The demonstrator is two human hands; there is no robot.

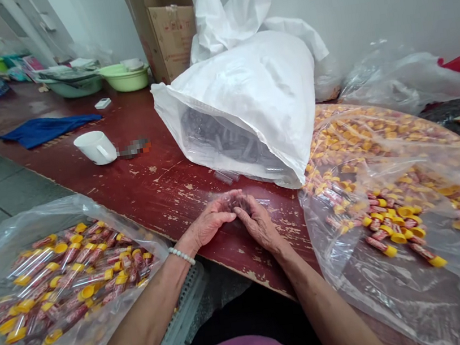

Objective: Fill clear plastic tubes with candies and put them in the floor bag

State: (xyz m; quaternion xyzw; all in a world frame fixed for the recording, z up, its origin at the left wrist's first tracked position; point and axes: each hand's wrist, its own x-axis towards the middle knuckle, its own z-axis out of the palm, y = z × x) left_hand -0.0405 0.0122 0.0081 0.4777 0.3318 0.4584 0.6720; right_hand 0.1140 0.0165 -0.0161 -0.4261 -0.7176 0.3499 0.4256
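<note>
Fingers (218,204) of left hand (211,221) and right hand (258,224) curl round apparent clear tubes (236,199), mid-frame; likely gathering step, next needing gentle, level grip.

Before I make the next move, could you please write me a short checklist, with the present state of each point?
1. Hands together: ok; left hand and right hand meet around clear pieces.
2. Number of pieces in the grip: cannot tell; fingers and blur hide it.
3. White sack open towards the hands: ok; clear tubes show inside.
4. All clear tubes inside the sack: not ok; loose tubes lie on the table at its mouth.
5. Left plastic bag open: ok; yellow-capped tubes show inside.
6. White cup away from the hands: ok; it stands apart.
</note>
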